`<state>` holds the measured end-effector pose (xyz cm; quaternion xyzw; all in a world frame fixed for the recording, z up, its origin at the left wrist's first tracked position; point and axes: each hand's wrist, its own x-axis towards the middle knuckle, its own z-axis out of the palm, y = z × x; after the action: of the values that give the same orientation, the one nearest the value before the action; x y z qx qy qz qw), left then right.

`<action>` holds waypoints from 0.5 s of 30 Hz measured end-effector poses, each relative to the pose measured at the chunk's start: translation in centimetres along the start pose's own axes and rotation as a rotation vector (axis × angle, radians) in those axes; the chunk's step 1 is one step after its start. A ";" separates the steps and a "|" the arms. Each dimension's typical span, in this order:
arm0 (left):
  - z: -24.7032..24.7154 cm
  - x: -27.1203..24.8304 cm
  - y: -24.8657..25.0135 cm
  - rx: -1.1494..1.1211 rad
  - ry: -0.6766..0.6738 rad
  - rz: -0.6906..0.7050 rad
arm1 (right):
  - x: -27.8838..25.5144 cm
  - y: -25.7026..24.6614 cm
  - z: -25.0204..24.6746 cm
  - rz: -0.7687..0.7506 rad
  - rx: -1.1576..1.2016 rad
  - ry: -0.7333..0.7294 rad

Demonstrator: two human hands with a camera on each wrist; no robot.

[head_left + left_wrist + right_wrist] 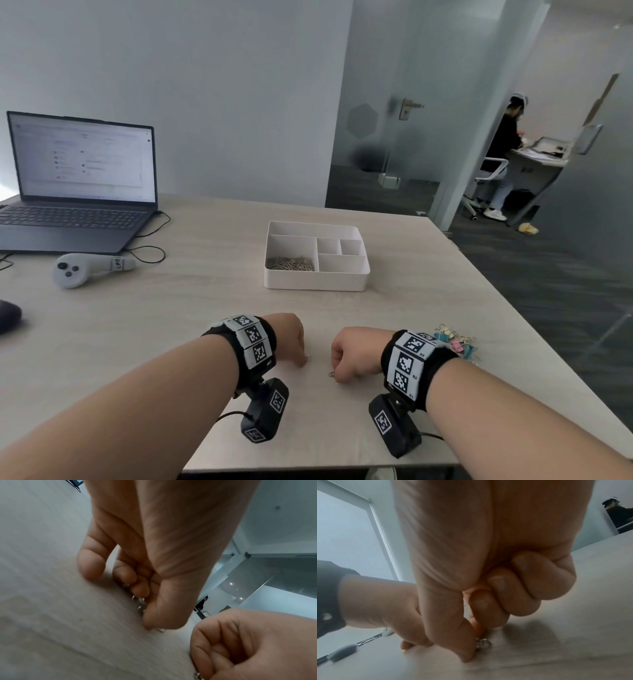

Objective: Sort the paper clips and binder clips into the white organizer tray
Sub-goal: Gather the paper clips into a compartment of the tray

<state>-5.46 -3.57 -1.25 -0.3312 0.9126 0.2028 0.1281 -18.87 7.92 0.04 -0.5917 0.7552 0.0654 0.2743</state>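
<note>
The white organizer tray (315, 281) stands mid-table, with a heap of silver paper clips (290, 263) in its large left compartment. My left hand (291, 337) is curled low on the table near me; its fingers hold silver paper clips (141, 605) and another clip (160, 630) peeks from under the thumb. My right hand (352, 354), a fist beside it, pinches a silver paper clip (482, 643) between thumb and forefinger against the table. A pile of pastel binder clips (455, 342) lies just right of my right wrist.
An open laptop (75, 192) sits at the far left, with a grey controller (87, 269) and cables in front of it. A dark object (8, 317) lies at the left edge. The table's right edge runs diagonally past the binder clips.
</note>
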 end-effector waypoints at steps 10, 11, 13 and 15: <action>0.4 -0.1 -3.2 -0.276 0.042 0.050 | 0.0 -0.1 0.7 -0.060 0.004 0.062; 0.4 -0.2 -3.6 -0.347 0.051 0.046 | 0.0 0.0 0.8 -0.069 0.016 0.077; 0.4 -0.2 -4.4 -0.500 0.058 0.038 | 0.1 0.2 0.8 -0.080 0.055 0.102; 0.3 -0.3 -5.0 -0.639 0.059 0.034 | 0.4 0.4 0.7 -0.076 0.109 0.134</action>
<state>-1.92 -6.74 -2.86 -0.3453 0.8113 0.4716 -0.0124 -19.09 8.03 -0.80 -0.6069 0.7515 -0.0262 0.2572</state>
